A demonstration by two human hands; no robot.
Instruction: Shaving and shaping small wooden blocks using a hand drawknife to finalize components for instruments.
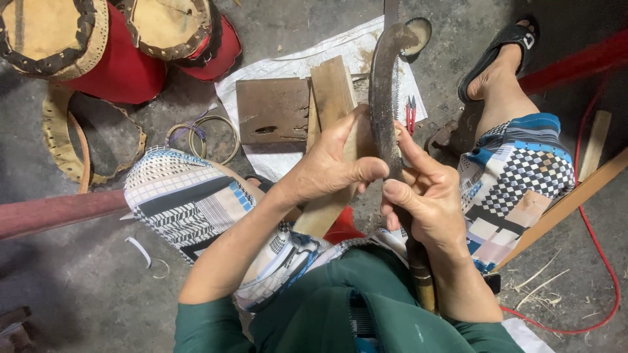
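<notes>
- The person sits with knees apart over a grey concrete floor [78,287], in patterned trousers and a green top.
- The right hand [428,202] is curled around the neck of a curved sickle [384,98], just above its wooden handle [424,278]; the forefinger lies straight along the blade.
- The left hand [333,163] pinches the dark, rusty blade from the other side, thumb tip pressed to the metal, fingers wrapped behind it.
- The sickle stands upright between the knees, its hooked tip pointing away from the person.
- Behind the blade a pale wooden plank [332,91] leans, beside a dark brown board [273,110], both on a white sack [288,65].
- Small red-handled snips [411,112] lie just right of the blade.
- Red drums [124,59] with laced hide heads sit at upper left; wire rings [203,134] lie near them.
- A red cord [598,255] loops at right.
</notes>
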